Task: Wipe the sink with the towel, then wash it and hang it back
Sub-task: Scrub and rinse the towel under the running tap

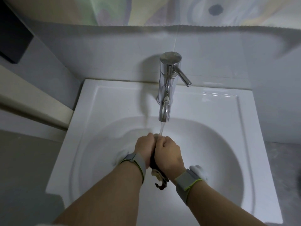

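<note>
Rinsing the dark bunched towel (154, 162) under the chrome tap (167, 88).
Left hand (144, 150) and right hand (169, 152) both grip it; squeeze low inside the white ceramic sink (105, 103), limiting splashes.

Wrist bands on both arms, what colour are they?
Grey with a yellow-green edge, on the left wrist band and right wrist band, in the head view.

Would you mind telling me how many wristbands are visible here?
2: one grey wristband on the left wrist, over the basin, and one on the right wrist. Both hands grip the towel under the faucet.
</note>
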The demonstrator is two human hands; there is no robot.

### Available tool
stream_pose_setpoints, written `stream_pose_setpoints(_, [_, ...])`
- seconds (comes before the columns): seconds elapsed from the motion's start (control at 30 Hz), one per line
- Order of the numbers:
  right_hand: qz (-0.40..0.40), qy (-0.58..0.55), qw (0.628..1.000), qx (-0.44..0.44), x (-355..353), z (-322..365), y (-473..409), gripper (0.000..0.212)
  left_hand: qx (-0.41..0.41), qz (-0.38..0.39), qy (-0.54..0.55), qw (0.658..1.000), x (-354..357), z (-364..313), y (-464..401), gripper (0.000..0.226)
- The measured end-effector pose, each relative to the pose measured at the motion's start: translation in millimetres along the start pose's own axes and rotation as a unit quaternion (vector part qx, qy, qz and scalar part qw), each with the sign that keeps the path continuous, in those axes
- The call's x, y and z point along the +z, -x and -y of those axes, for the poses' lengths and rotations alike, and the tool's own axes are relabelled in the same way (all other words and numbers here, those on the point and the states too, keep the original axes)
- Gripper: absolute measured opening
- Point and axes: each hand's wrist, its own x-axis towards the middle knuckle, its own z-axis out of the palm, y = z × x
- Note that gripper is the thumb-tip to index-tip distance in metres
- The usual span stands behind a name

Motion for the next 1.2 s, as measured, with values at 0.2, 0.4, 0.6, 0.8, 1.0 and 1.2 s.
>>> stream_pose_setpoints(0.2, [0.047, 0.061, 0.997, -0.007, -0.2, -7.8, -14.1, 0.039, -0.021, -0.017, -0.061, 0.998, -3.1, 1.0, 10.4, 0.037])
stream_pose_setpoints(0.4, [0.138, -0.040, 0.985, 0.096, -15.8, -12.9, -21.2, 0.051, -0.045, 0.032, -0.087, 0.995, -30.0, -13.3, 14.3, 0.044])
stream_pose_setpoints(0.6, [0.233, -0.038, 0.971, -0.042, -31.9, -36.6, -20.2, 0.043, -0.008, -0.041, -0.027, 0.999, -44.3, -18.9, 11.5, 0.021])
stream_pose_setpoints(0.8, [0.154, 0.213, 0.934, -0.243, -30.6, -57.9, -14.3, 0.022, 0.023, -0.036, 0.047, 0.998, -49.3, -28.3, 17.8, 0.038])
stream_pose_setpoints(1.0, [0.041, 0.479, 0.858, -0.183, -16.1, -61.2, -1.2, 0.094, -0.027, 0.003, 0.123, 0.992, -50.6, -33.8, 31.1, 0.022])
stream_pose_setpoints(1.2, [-0.047, 0.458, 0.866, -0.198, -7.5, -72.8, -11.4, 0.017, -0.035, 0.004, -0.008, 0.999, -52.7, -32.9, 43.5, 0.030])
